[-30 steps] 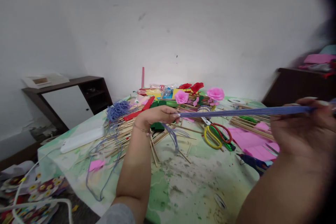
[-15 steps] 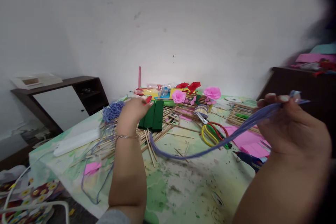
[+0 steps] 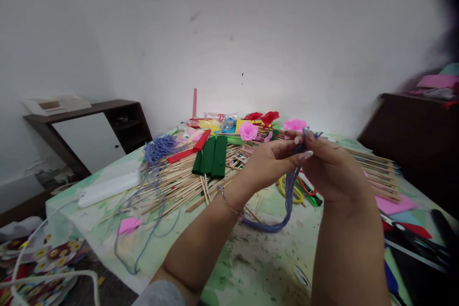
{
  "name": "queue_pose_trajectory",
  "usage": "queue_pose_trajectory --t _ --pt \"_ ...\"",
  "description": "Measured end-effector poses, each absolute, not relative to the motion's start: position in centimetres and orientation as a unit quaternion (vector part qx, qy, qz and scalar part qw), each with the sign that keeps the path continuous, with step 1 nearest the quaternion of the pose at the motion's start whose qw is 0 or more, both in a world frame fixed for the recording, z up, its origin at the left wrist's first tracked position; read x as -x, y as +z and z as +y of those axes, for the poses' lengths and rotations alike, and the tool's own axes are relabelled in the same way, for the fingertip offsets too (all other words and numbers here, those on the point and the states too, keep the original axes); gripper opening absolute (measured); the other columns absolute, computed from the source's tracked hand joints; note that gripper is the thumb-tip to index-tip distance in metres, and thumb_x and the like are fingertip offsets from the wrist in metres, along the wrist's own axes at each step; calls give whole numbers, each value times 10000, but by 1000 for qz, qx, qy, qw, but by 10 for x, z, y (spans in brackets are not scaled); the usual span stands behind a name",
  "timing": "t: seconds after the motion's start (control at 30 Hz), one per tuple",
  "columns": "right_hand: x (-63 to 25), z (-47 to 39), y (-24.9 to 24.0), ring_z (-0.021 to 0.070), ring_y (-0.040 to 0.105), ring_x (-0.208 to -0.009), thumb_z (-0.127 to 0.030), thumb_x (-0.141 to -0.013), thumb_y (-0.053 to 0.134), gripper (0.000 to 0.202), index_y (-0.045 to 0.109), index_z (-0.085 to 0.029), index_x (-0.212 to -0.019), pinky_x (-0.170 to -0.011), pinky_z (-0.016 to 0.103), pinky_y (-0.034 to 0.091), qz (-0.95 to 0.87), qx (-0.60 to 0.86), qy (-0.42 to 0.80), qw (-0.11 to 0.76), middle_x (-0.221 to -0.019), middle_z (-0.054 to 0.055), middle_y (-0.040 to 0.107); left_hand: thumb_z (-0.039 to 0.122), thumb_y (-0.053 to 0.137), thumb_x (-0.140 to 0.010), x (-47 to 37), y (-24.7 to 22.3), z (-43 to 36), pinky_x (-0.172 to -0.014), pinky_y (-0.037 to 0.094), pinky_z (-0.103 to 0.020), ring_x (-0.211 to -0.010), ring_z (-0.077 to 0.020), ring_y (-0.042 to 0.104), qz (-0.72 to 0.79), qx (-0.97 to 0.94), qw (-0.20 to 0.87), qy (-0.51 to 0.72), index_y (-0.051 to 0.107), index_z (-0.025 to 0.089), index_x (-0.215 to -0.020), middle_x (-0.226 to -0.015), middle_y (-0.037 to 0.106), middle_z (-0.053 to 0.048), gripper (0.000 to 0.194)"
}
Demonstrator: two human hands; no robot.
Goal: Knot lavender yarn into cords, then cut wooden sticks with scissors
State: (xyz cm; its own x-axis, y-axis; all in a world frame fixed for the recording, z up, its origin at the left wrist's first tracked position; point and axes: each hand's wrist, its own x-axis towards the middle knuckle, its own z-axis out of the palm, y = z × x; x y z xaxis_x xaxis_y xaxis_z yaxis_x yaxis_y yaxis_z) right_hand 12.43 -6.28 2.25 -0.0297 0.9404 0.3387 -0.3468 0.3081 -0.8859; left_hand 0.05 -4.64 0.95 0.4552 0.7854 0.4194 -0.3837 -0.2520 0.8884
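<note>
Both hands meet over the right half of the table, fingers closed on one end of a bundle of purple yarn (image 3: 289, 201). My left hand (image 3: 274, 160) pinches it from the left, thumb and fingertips beside those of the other hand. My right hand (image 3: 330, 165) grips the same end from the right, with short strand tips poking out above the fingers. From there the bundle hangs down and curves left in a loop, passing behind my left wrist. Yellow-and-red-handled scissors (image 3: 291, 191) lie behind the yarn, partly hidden.
Thin wooden sticks (image 3: 172, 186) lie left of centre under green crepe paper (image 3: 212, 157) and red paper (image 3: 202, 140). A purple yarn tangle (image 3: 159, 149) is at far left beside a white power strip (image 3: 109, 189). Paper flowers (image 3: 248, 130) stand behind. Black scissors (image 3: 418, 236) lie right.
My left hand has moved right from the green and red paper to the yarn end in my right hand. The right hand has come inward; the yarn bundle now hangs in a tighter loop.
</note>
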Motion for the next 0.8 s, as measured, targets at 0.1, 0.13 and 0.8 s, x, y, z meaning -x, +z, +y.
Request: queue_pose_trajectory --t 0.1,0.13,0.8 --pt "-123 -64 24 109 540 -577 -416 -663 751 240 715 -212 -783 -432 232 396 -493 289 532 625 -850 35 680 337 750 -674 1 11 -44 -794 477 -308 -693 -101 591 159 -612 611 477 705 136 -809 -741 665 -22 247" --pt "-122 -65 25 93 512 -543 -410 -672 747 232 715 -209 -783 -406 223 373 -494 285 538 621 -853 35 679 353 743 -682 2 12 -44 -761 476 -302 -645 -91 574 164 -619 610 466 697 127 -773 -682 646 -14 248" --pt "-124 -68 24 142 578 -624 -409 -660 758 198 708 -219 -638 -485 271 444 -533 320 494 608 -922 44 705 408 634 -775 16 12 -38 -640 423 -259 -620 -100 525 211 -717 548 374 628 130 -757 -641 583 -11 279"
